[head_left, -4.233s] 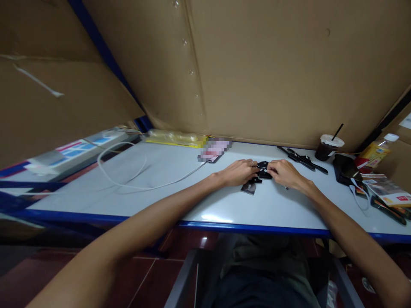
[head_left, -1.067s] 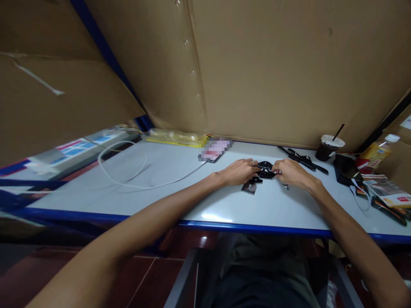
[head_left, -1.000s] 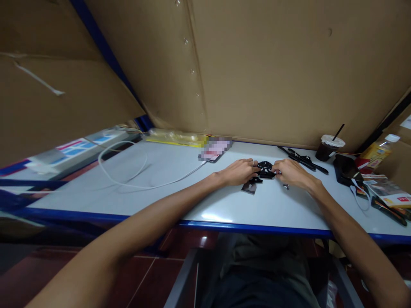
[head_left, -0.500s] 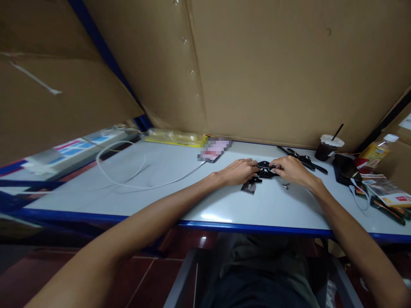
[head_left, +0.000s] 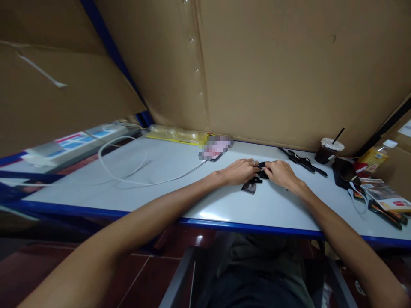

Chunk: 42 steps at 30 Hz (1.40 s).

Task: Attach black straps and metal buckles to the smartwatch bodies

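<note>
A small black tool (head_left: 263,173), spokeshave-like in shape, lies between my two hands on the white table, mostly covered by fingers. My left hand (head_left: 242,171), a ring on one finger, is closed on its left side. From the right, my right hand (head_left: 280,172) reaches over it with fingers and thumb closed on it. Just below the left fingertips lies a flat greyish square piece (head_left: 249,188), with a black strip (head_left: 256,180) beside it. A small metal piece (head_left: 287,189) barely shows under my right hand.
Long black tools (head_left: 303,161) lie behind my right hand. Farther right are a lidded drink cup (head_left: 328,150), a black case (head_left: 345,171), a bottle (head_left: 379,156) and a packet (head_left: 383,192). A phone (head_left: 215,149) with a white cable (head_left: 167,185) lies left.
My right hand has moved left and inward over the black tool, covering more of it and most of the small metal piece. My left hand stays about where it was. The view shifts slightly.
</note>
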### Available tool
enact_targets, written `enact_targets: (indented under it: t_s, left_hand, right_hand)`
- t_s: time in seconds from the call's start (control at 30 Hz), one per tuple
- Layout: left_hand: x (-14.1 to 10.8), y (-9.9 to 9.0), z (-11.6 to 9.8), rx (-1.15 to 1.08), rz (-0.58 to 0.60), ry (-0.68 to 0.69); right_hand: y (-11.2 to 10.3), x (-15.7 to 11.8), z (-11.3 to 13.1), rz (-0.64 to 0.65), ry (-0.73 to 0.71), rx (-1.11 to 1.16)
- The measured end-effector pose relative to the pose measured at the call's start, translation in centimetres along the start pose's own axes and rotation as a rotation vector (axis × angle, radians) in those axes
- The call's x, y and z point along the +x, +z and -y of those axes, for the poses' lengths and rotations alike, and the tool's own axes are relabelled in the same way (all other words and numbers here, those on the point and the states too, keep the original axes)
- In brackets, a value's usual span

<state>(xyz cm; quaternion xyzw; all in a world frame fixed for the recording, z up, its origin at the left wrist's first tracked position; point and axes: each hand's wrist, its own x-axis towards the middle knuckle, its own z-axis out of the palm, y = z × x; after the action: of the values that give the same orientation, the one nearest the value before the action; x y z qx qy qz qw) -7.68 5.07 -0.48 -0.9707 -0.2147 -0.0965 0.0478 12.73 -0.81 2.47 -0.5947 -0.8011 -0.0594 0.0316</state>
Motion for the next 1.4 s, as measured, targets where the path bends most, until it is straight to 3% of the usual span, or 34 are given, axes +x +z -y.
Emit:
enact_targets:
  t_s: [0.17,0.47,0.7,0.87,1.17,1.4]
  left_hand:
    - [0.0,-0.1,-0.1,0.008,-0.007,0.005]
    - [0.0,-0.3,-0.2,-0.043,0.000,0.000]
    - [0.0,0.0,-0.1,-0.023,-0.005,-0.003]
    - [-0.1,0.2,0.0,-0.024,-0.020,-0.002]
    - [-0.2,0.1,-0.2,-0.020,-0.001,-0.016]
    - [-0.2,0.2,-0.2,-0.043,-0.022,-0.001]
  right_hand:
    - [0.0,0.2,0.3,0.021,-0.005,-0.048]
    - [0.4,0.5,1.0,0.053,0.122,-0.032]
    - [-0.8,0.1,-2.7,-0.059,0.184,0.014]
    - [-1.2,-0.7,-4.6,-0.037,0.099,0.026]
    - [-0.4,-0.7,-2.5,-0.035,0.020,0.051]
    - [0.4,-0.4,-1.7,0.043,0.012,0.046]
